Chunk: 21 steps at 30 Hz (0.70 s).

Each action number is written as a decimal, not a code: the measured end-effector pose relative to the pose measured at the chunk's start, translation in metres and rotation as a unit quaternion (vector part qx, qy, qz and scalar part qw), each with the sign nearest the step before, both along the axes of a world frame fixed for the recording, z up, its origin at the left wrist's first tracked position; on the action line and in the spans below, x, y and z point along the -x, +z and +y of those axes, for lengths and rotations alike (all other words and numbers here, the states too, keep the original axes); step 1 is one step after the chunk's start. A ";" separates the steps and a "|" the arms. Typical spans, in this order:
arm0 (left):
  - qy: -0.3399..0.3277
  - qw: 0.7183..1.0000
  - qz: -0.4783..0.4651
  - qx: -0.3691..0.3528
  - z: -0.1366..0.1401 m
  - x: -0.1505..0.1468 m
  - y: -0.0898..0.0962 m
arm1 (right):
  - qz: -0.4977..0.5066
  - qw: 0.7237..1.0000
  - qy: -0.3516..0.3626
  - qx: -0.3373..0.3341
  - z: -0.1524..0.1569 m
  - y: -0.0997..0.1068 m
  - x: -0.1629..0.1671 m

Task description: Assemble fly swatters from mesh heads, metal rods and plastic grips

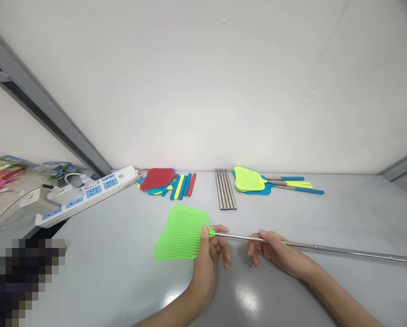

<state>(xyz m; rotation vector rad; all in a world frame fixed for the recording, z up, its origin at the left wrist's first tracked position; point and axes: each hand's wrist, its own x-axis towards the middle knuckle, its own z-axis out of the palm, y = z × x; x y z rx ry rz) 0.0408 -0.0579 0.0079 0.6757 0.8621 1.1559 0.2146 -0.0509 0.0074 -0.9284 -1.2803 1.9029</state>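
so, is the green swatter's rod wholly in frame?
No, the metal rod runs from the green swatter head past the right hand and out at the picture's right edge.

I can't read a single word, brand or number from where I'm standing. The colourful packets to the left of the power strip are too blurred for me to make out any lettering, and any small print on the strip itself, around its blue sockets, is too tiny to read.
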 end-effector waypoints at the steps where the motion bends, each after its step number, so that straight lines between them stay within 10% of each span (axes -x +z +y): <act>1: -0.001 1.000 -0.003 -0.002 0.000 0.000 0.000 | 0.001 1.000 0.002 -0.002 0.000 0.000 0.000; 21: -0.069 0.997 -0.022 0.010 -0.003 0.000 0.004 | -0.001 1.000 -0.006 -0.010 -0.001 0.000 0.002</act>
